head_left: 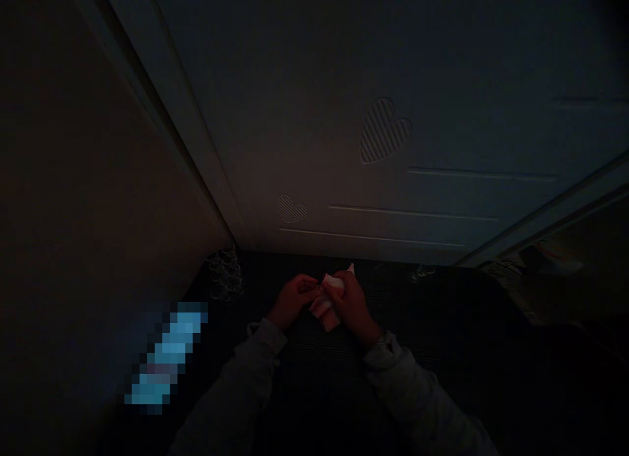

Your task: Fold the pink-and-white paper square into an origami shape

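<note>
The scene is very dark. My left hand (293, 300) and my right hand (352, 306) meet over a dark surface (442, 325), both closed on a small pale pink and white folded thing (330, 305), perhaps paper or cloth. My right hand wraps over its right side. The fingers of my left hand pinch its left edge. Both arms wear light grey sleeves.
A pale door (373, 135) with two heart shapes stands just behind the surface. A plain wall (88, 200) is on the left. Clear glassware (226, 276) sits at the surface's back left, more glass (420, 271) at back right. A blurred bluish glowing patch (167, 358) lies left.
</note>
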A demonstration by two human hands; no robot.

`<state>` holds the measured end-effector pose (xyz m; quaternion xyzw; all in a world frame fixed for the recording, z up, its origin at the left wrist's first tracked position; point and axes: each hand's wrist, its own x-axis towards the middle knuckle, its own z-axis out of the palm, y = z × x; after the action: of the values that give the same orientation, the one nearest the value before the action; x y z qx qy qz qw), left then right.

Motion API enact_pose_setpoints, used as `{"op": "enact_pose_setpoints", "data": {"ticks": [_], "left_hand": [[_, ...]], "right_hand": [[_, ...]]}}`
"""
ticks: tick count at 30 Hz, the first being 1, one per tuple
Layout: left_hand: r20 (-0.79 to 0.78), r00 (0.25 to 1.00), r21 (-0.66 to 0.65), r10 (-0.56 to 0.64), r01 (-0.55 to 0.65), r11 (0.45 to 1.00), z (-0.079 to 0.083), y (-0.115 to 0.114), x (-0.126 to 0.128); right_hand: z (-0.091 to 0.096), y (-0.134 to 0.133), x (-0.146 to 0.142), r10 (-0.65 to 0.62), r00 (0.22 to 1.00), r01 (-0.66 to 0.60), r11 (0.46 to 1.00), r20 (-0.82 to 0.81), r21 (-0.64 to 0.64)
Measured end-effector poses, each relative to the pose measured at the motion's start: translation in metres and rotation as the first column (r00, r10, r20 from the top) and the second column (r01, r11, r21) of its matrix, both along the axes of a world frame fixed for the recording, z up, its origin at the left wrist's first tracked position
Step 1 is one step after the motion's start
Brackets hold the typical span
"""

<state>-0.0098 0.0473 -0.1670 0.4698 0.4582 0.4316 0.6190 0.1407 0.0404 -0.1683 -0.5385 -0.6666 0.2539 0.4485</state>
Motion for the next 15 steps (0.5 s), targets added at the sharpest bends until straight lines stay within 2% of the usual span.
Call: {"op": "enact_pose_setpoints", "data": {"ticks": [10,15], "left_hand": [[-0.019,0.999,-0.008,-0.026,0.026,1.000,0.0012,-0.0007,0.0012],[-0.035,0.999,-0.021,-0.015,0.015,1.000,0.0049,-0.0019,0.0019]], "right_hand": [[0.0005,-0.0014,-0.0017,0.025,1.000,-0.025,0.999,0.016,-0.034],[0.0032,-0.0020,-0.0011,0.027,0.999,-0.029,0.998,-0.038,-0.056]]}}
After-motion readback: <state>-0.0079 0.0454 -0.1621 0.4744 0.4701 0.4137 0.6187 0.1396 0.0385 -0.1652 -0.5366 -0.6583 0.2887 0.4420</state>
